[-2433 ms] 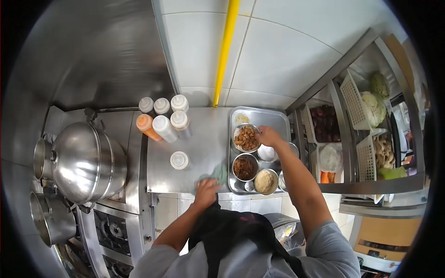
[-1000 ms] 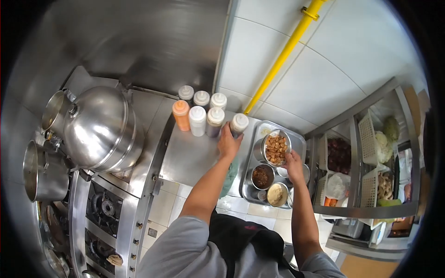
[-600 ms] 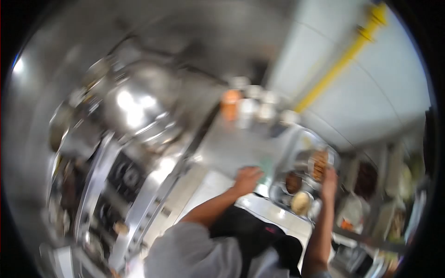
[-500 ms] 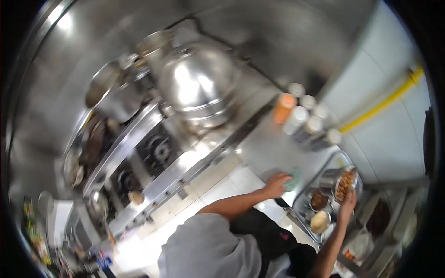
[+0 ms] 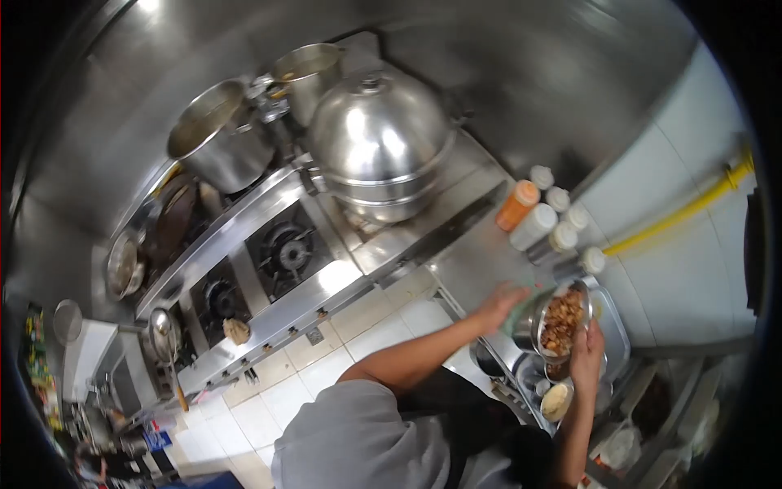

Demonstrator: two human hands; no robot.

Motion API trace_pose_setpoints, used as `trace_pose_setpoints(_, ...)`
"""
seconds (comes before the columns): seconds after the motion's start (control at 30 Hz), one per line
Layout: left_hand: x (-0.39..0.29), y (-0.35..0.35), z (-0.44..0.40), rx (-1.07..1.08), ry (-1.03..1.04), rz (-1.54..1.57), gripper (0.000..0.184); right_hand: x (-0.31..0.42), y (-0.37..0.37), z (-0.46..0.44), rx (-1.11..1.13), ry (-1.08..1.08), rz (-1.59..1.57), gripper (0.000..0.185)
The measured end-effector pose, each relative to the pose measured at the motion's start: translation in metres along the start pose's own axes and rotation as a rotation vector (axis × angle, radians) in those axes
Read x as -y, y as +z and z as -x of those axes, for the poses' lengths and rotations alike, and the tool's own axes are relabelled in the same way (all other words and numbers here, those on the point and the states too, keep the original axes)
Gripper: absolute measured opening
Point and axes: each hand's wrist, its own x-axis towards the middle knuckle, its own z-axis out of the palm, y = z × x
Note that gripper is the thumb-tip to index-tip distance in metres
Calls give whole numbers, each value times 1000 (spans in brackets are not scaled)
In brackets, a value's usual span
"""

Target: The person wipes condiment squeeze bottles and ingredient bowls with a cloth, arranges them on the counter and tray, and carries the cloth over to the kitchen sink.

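Note:
My right hand (image 5: pixel 587 350) grips the rim of a steel bowl (image 5: pixel 531 318) filled with browned chunks (image 5: pixel 562 323). The bowl is tilted and raised at the left side of a metal tray (image 5: pixel 617 330). My left hand (image 5: pixel 503 306) is beside the bowl's left side, its fingers blurred by motion. A green cloth shows partly between that hand and the bowl. Lower on the tray is a bowl of pale yellow food (image 5: pixel 555 402), with a dark-brown filling partly hidden behind the raised bowl.
Squeeze bottles, one of them orange (image 5: pixel 518 205), stand at the back of the steel counter (image 5: pixel 472 265). To the left are a large domed pot (image 5: pixel 379 134), an open pot (image 5: pixel 220 138) and burners (image 5: pixel 291 251). A ladle (image 5: pixel 169 350) lies farther left. Shelved baskets are at lower right.
The view has swung left toward the stove. My right hand has lifted the bowl of chunks and brought it leftward. My left hand released a bottle, went to the cloth, then moved closer to the bowl.

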Motion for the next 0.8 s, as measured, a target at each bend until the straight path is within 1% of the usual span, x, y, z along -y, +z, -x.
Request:
trace_pose_setpoints(0.07, -16, 8, -7, 16, -187, 321, 44, 6, -1, 1, -40, -87, -5, 27)
trace_pose_setpoints(0.13, -44, 22, -18, 309, -449, 811, 45, 16, -11, 1, -15, -27, 83, 26)
trace_pose_setpoints(0.2, -47, 44, -30, 388, -517, 806, 46, 10, -7, 1, -107, -87, 51, 24)
trace_pose_setpoints(0.23, -41, 58, -30, 421, -553, 804, 46, 13, -8, 2, -147, -64, 65, 24)
trace_pose_setpoints(0.3, -31, 81, -24, 520, -424, 898, 46, 18, -13, 12, -162, -36, -33, 23)
trace_pose_setpoints(0.33, -25, 92, -17, 546, -447, 893, 46, 15, -18, 18, -194, -27, -26, 23)
trace_pose_setpoints(0.4, 1, 104, 6, 278, -882, 669, 53, 8, -26, 31, -183, 63, -119, 27)
trace_pose_setpoints(0.43, 53, 84, 11, 624, -765, 802, 48, 8, -32, 39, -244, 94, -138, 26)
trace_pose_setpoints(0.47, 45, 101, 34, 519, -622, 324, 46, 3, -41, 49, -277, 94, -126, 26)
trace_pose_setpoints(0.5, 43, 104, 55, 445, -602, 286, 46, -5, -51, 60, -344, 98, -82, 24)
trace_pose_setpoints(0.57, 34, 85, 72, 311, -665, 510, 43, -14, -66, 86, -519, 136, -32, 25)
trace_pose_setpoints(0.6, 19, 92, 76, 176, -558, 492, 41, -17, -70, 99, -551, 144, -34, 25)
trace_pose_setpoints(0.63, 6, 105, 84, 43, -448, 473, 40, -17, -73, 116, -585, 199, 1, 25)
trace_pose_setpoints(0.67, 0, 120, 88, 65, -465, 458, 40, -18, -75, 133, -615, 256, 34, 25)
trace_pose_setpoints(0.7, -2, 134, 93, 29, -253, 336, 39, -29, -73, 145, -636, 297, 151, 26)
trace_pose_setpoints(0.73, -3, 147, 103, -5, -36, 217, 38, -38, -64, 158, -685, 273, 145, 28)
trace_pose_setpoints(0.77, -2, 164, 120, 37, 63, 6, 37, -19, -52, 170, -730, 308, 99, 29)
trace_pose_setpoints(0.8, 13, 178, 136, 62, 59, 0, 37, -2, -46, 183, -775, 339, 53, 29)
